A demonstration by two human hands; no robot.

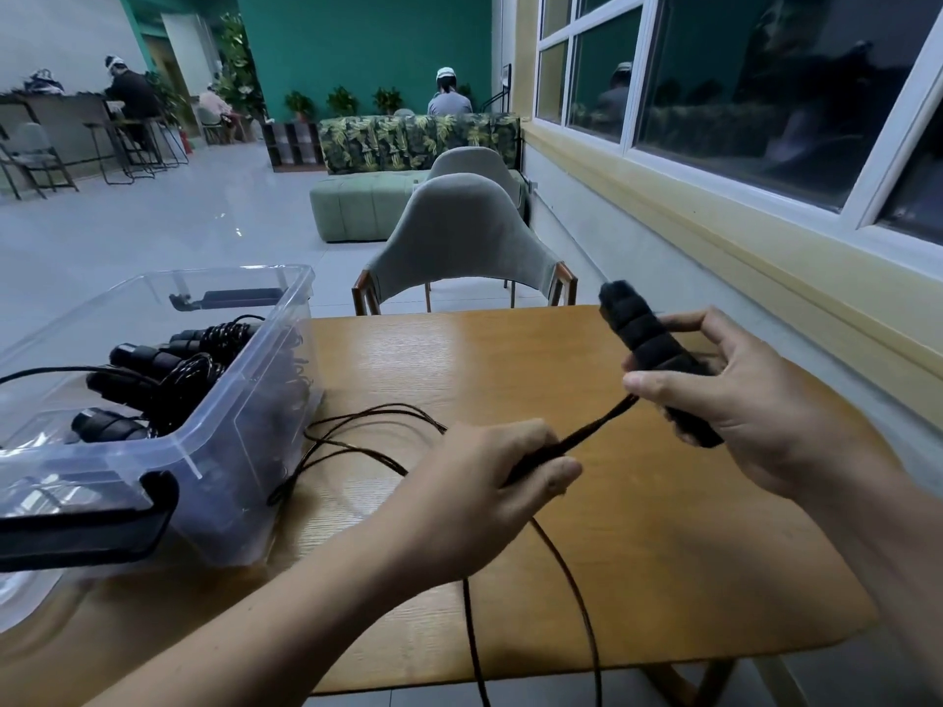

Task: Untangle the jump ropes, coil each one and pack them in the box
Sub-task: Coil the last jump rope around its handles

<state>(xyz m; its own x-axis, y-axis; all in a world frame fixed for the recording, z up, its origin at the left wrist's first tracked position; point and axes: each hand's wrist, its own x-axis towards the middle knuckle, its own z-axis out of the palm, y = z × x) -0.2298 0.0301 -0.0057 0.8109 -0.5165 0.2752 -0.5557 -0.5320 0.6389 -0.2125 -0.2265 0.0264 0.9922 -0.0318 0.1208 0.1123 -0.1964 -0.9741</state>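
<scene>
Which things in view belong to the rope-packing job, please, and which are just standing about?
Part of the job: foam handle gripped by the right hand; rope pinched by the left hand; clear box; coiled ropes inside it; table.

Just standing about: grey chair; green ottoman; leaf-print sofa; window.

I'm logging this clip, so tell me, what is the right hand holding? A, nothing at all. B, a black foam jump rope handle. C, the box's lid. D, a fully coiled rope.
B: the right hand has its fingers and thumb curled round a black foam handle above the table, while the left hand grips the cord that runs from it.
</scene>
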